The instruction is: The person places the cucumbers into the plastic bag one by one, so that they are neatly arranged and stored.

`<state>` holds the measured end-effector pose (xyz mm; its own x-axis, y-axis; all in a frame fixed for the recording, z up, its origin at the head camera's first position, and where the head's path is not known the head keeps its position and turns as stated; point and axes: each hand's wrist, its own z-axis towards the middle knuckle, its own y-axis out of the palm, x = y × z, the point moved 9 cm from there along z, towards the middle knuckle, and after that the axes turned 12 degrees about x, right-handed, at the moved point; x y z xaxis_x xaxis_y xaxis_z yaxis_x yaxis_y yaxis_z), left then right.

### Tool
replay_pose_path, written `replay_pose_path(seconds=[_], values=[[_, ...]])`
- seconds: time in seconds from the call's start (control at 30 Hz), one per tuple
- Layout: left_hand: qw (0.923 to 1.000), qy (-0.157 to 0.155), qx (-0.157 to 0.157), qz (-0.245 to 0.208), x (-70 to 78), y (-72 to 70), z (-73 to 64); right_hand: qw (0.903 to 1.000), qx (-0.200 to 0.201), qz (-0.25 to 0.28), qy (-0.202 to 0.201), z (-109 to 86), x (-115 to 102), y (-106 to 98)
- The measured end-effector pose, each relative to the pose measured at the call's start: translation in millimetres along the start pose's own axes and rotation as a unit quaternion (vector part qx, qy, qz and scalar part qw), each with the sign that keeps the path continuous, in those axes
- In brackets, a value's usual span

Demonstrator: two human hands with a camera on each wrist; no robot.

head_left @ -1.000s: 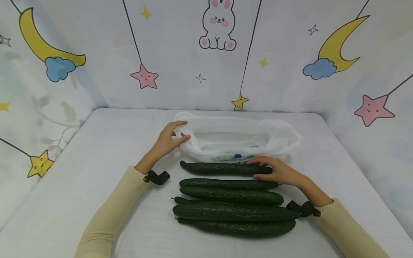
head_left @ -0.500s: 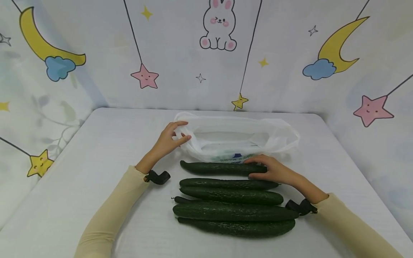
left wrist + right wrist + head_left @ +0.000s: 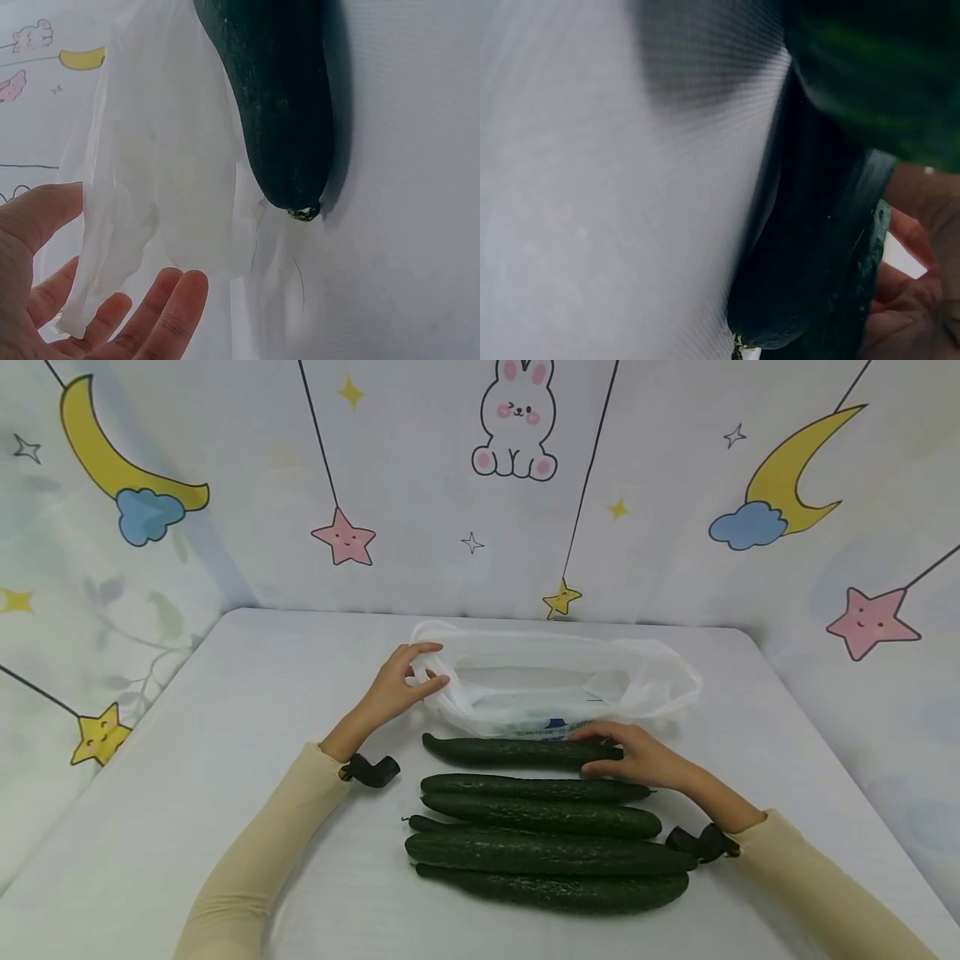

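Observation:
In the head view, a white plastic bag [image 3: 555, 649] lies with its mouth open towards me at the table's far side. My left hand [image 3: 393, 683] is at the bag's left end, fingers and thumb spread. In the left wrist view, the bag's edge [image 3: 161, 157] hangs among those fingers, which do not press together. Just in front of the bag lies a dark green cucumber [image 3: 502, 751]. My right hand [image 3: 641, 756] grips its right end, index finger on the far side and thumb on the near side. Cucumbers [image 3: 825, 225] partly hide that hand in the right wrist view.
Several more cucumbers [image 3: 547, 854] lie side by side on the white table [image 3: 345, 893], nearer to me. A printed backdrop [image 3: 420, 485] rises behind the table. Black straps with dark mounts [image 3: 372, 771] sit on both wrists.
My right hand has slid slightly left along the far cucumber, which has stayed in place. The left hand keeps its place at the bag. The head view has shifted a little.

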<state>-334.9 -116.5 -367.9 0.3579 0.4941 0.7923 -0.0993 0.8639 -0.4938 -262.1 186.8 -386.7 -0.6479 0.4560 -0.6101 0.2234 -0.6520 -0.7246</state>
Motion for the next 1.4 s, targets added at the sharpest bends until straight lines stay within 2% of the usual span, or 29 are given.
replay_pose_path(seconds=[0.43, 0.6, 0.83, 1.13, 1.4], values=[[1.0, -0.005, -0.002, -0.001, 1.3, 0.5, -1.2, 0.9991, 0.008, 0.04, 0.013, -0.2, -6, -5], [1.0, -0.004, -0.003, -0.005, 1.9, 0.2, -1.9, 0.9992, 0.019, 0.032, 0.015, -1.9, -10, -9], [0.9999, -0.006, -0.009, -0.009, 2.4, 1.0, -2.0, 0.999, 0.034, 0.024, -0.015, -5.5, -20, -14], [0.9998, -0.013, -0.009, -0.012, -0.6, 1.7, -1.2, 0.9988, 0.04, 0.025, -0.015, -7.8, -25, -20], [1.0, -0.007, -0.005, -0.003, -0.7, 0.2, -0.7, 0.9986, 0.048, 0.014, -0.018, -9.5, -33, -27]])
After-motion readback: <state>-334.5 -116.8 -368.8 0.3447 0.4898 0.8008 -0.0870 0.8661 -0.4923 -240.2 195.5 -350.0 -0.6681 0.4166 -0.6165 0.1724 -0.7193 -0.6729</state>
